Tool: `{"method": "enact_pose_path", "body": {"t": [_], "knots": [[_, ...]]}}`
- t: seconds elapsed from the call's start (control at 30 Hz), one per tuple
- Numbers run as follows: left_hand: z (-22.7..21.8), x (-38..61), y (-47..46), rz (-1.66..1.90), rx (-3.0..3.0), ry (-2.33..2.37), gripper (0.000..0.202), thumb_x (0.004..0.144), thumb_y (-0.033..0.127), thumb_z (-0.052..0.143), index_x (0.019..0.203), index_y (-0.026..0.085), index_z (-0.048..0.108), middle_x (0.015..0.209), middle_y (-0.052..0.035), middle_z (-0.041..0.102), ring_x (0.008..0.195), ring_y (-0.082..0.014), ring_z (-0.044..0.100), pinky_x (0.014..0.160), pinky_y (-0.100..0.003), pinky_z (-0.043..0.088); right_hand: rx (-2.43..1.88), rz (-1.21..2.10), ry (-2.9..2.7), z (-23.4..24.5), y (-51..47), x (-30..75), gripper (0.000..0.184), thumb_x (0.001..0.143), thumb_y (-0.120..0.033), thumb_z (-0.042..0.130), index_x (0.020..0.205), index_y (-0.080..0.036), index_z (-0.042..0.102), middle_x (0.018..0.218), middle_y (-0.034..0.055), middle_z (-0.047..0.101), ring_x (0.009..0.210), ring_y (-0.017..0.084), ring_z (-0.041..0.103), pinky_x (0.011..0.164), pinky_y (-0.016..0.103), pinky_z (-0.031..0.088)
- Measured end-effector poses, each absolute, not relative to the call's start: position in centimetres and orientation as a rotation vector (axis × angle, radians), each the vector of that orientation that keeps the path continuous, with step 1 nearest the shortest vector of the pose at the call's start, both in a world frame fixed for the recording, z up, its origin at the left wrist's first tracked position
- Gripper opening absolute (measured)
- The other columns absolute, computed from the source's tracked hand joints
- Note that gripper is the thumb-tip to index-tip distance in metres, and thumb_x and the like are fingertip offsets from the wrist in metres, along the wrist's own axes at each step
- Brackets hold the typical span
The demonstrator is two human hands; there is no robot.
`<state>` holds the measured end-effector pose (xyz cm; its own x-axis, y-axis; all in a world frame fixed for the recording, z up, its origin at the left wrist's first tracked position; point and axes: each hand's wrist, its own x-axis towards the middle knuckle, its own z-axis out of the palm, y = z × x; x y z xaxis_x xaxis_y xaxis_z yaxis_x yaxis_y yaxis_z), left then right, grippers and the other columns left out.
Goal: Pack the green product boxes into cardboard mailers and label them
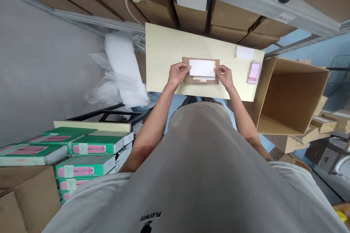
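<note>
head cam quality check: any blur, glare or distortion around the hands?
Head view: even soft light, no glare on the white label or table; left hand and right hand pinching it look sharp; wide-angle lens bows the shelf rail; the pink patch right of them is pixelated.

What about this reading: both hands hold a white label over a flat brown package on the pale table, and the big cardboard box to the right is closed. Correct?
One slip: the cardboard box is open, on its side, its inside showing in the head view. The rest stands: left hand and right hand hold the white label over the brown package on the table.
</note>
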<state>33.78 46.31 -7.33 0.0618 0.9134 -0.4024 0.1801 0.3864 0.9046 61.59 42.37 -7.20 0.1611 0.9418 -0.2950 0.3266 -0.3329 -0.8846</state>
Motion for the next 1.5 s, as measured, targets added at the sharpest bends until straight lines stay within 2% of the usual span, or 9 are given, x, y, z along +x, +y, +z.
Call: {"method": "enact_pose_path", "body": {"t": [0.23, 0.53, 0.83, 1.03, 1.27, 1.5], "knots": [[-10.4, 33.8, 45.8, 0.649, 1.035, 1.463, 0.023, 0.080, 0.040, 0.095, 0.087, 0.020, 0.086, 0.102, -0.0085, 0.088, 0.098, -0.0254, 0.077, 0.097, -0.039, 0.062, -1.817, 1.210, -1.193, -8.7, 41.3, 61.9, 0.012, 0.094, -0.035, 0.075, 0.087, -0.026, 0.074, 0.103, 0.0044, 0.083, 0.099, 0.023, 0.073, 0.103, 0.041, 0.059], [-11.9, 33.9, 45.6, 0.655, 1.197, 1.522, 0.008, 0.083, 0.032, 0.091, 0.081, 0.025, 0.089, 0.083, -0.0031, 0.074, 0.076, -0.0189, 0.060, 0.084, -0.036, 0.053, -1.887, 1.218, -1.134, -8.8, 40.9, 61.6, 0.014, 0.093, -0.038, 0.076, 0.086, -0.027, 0.072, 0.100, 0.0036, 0.080, 0.092, 0.021, 0.067, 0.099, 0.039, 0.057], [-12.0, 33.9, 45.3, 0.666, 1.220, 1.513, 0.007, 0.084, 0.031, 0.091, 0.081, 0.025, 0.090, 0.083, -0.0035, 0.070, 0.077, -0.0194, 0.058, 0.085, -0.037, 0.051, -1.948, 1.200, -1.172, -8.7, 40.5, 61.5, 0.026, 0.095, -0.051, 0.077, 0.086, -0.028, 0.072, 0.086, 0.0005, 0.070, 0.084, 0.020, 0.057, 0.091, 0.037, 0.055], [-11.8, 34.3, 45.1, 0.682, 1.185, 1.531, 0.004, 0.083, 0.028, 0.091, 0.081, 0.025, 0.089, 0.082, -0.0028, 0.067, 0.078, -0.0193, 0.057, 0.088, -0.037, 0.051, -1.975, 1.177, -1.177, -9.2, 40.4, 61.6, 0.026, 0.094, -0.050, 0.078, 0.086, -0.026, 0.072, 0.077, -0.0025, 0.059, 0.079, 0.019, 0.054, 0.086, 0.036, 0.052], [-11.7, 34.5, 45.0, 0.686, 1.177, 1.548, 0.004, 0.083, 0.028, 0.090, 0.083, 0.025, 0.089, 0.083, -0.0030, 0.068, 0.081, -0.0206, 0.058, 0.089, -0.037, 0.053, -1.984, 1.184, -1.189, -9.6, 40.3, 61.7, 0.037, 0.094, -0.063, 0.077, 0.088, -0.027, 0.071, 0.075, -0.0042, 0.052, 0.077, 0.020, 0.051, 0.084, 0.035, 0.048], [-11.5, 34.6, 45.0, 0.690, 1.165, 1.560, 0.004, 0.083, 0.024, 0.091, 0.080, 0.025, 0.088, 0.082, -0.0022, 0.065, 0.079, -0.0200, 0.057, 0.089, -0.037, 0.053, -2.007, 1.158, -1.200, -9.8, 40.2, 61.6, 0.032, 0.097, -0.059, 0.076, 0.089, -0.028, 0.072, 0.076, -0.0042, 0.053, 0.079, 0.020, 0.053, 0.086, 0.034, 0.049]]}}
